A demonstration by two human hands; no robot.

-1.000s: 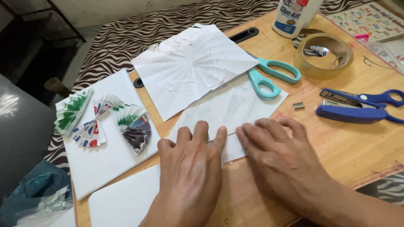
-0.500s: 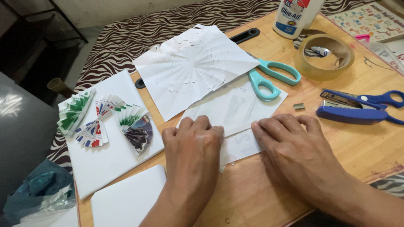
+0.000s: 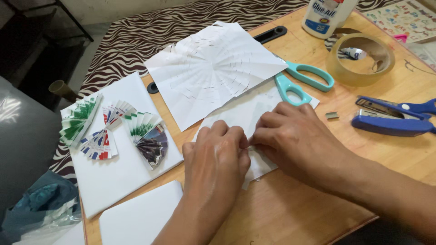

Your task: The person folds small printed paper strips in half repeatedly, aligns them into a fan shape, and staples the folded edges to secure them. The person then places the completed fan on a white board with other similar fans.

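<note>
Wooden tabletop (image 3: pixel 281 213) over a zebra-print cloth, a craft mess all round. Nearest me, centre frame, my left hand (image 3: pixel 215 165) and right hand (image 3: pixel 297 140) meet on a thin white paper sheet (image 3: pixel 236 115). Fingers of both are curled down, pinching its near edge where a fold seems to start. I judge it light, limp and easily torn or creased; best held at the edge with fingertips while the rest lies flat. Left of frame: a white board (image 3: pixel 113 177) carrying small pleated paper fans (image 3: pixel 113 131). Farther up, a slit, radially creased white sheet (image 3: pixel 213 68), teal scissors (image 3: pixel 302 79), a blue stapler (image 3: pixel 390 122), a tape roll (image 3: pixel 361 59) and a glue bottle (image 3: pixel 327 16).
</note>
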